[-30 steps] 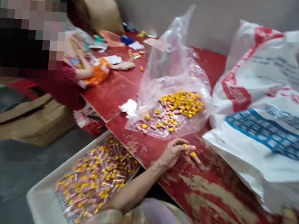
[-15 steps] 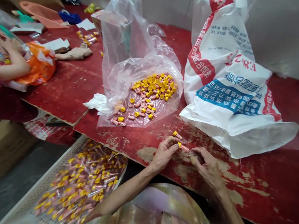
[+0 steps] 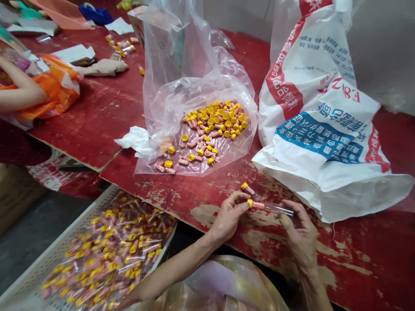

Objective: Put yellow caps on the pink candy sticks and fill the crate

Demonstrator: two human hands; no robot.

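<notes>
Right hand (image 3: 299, 233) slid out toward 3 o'clock, both it and left hand (image 3: 229, 216) pinching the yellow-capped pink tube (image 3: 257, 205) in its clear sleeve (image 3: 278, 209).

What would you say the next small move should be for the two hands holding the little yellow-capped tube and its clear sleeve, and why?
Probably push the yellow-capped tube further into the clear sleeve. The left hand pinches the capped end, the right hand holds the sleeve's far end, and the tube seems only at its mouth. A second tube lies on the table just beyond.
</notes>
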